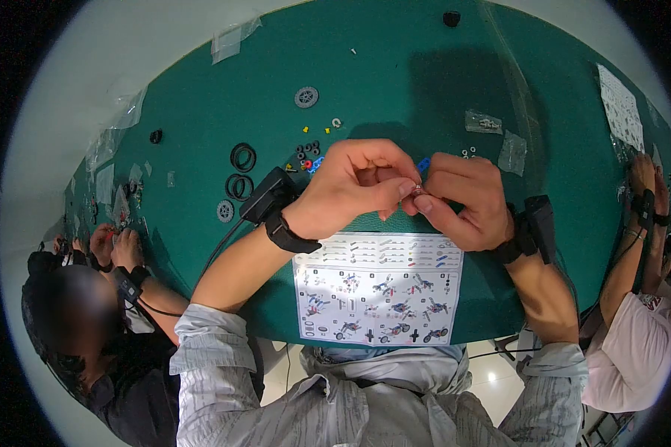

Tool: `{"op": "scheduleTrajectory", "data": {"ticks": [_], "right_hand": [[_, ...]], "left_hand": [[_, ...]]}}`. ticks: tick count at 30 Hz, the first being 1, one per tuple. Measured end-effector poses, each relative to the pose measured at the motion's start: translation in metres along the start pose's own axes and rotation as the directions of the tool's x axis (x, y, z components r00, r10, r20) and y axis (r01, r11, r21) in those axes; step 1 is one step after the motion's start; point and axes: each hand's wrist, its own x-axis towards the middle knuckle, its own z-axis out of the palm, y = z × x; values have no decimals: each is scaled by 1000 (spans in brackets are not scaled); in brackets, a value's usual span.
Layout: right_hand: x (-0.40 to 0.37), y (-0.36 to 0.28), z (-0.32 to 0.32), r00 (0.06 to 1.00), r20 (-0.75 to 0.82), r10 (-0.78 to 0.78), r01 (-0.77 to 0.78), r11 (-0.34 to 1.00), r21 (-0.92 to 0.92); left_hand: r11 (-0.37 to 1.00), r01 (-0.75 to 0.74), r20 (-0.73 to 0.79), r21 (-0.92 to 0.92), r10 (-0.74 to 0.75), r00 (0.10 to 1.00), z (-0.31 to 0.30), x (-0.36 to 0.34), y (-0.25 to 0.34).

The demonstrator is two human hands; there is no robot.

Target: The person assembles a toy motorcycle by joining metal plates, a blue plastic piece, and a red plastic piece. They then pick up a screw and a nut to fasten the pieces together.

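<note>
My left hand (358, 182) and my right hand (462, 197) meet above the green table (380, 89), both pinching one small metallic piece (417, 191) between thumbs and fingertips. The piece is too small to name. Just behind my hands a blue part (423, 164) shows, and another blue part (316, 165) lies partly hidden beside my left hand. Near that one are a red piece (307, 165) and several small black pieces (301, 156). Below my hands, a printed instruction sheet (380, 298) lies flat at the table's near edge.
Black tyre rings (242, 157) and a grey wheel (225, 211) lie left, another grey wheel (306, 97) farther back. Plastic bags (484, 122) with small parts sit right. One person (127, 372) works at the left; another (634, 343) at the right.
</note>
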Motion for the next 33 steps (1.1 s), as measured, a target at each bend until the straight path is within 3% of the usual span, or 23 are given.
{"op": "scheduleTrajectory", "data": {"ticks": [13,28,33], "right_hand": [[1,-1,1,1000,-23,6,-7,1000,-18],[2,-2,0,998,-33,49,-50,998,-48],[2,-3,0,994,-53,97,-101,991,-88]], "left_hand": [[951,-266,16,158,267,964,1,4,-1],[954,-243,-17,177,250,968,-3,2,1],[915,-318,-54,249,341,939,0,4,-1]]}}
